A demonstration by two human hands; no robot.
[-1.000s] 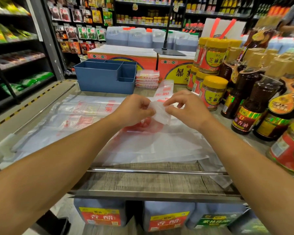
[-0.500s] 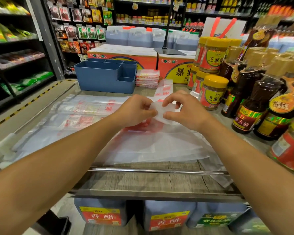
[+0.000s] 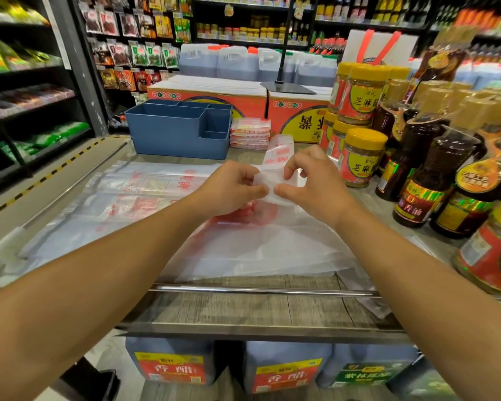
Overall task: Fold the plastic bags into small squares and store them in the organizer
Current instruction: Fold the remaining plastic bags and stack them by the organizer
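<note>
A clear plastic bag with red print (image 3: 275, 157) is folded into a narrow strip, and both hands pinch its near end above the counter. My left hand (image 3: 229, 188) grips the strip's left side; my right hand (image 3: 313, 180) holds the right side, thumb and fingers curled on it. Under the hands lie flat plastic bags (image 3: 133, 198) spread over the counter. The blue organizer (image 3: 174, 131) with several compartments stands behind, and a stack of folded bags (image 3: 250, 134) sits to its right.
Yellow-lidded sesame paste jars (image 3: 362, 157) and dark oil bottles (image 3: 420, 195) crowd the counter's right side. Orange cartons (image 3: 243, 102) stand behind the organizer. A metal rail (image 3: 261, 290) runs along the counter's front edge. Shelves line the aisle at left.
Both hands have worked the folded end of the strip, the right hand shifting slightly up and closer to the left. The bags on the counter stay put.
</note>
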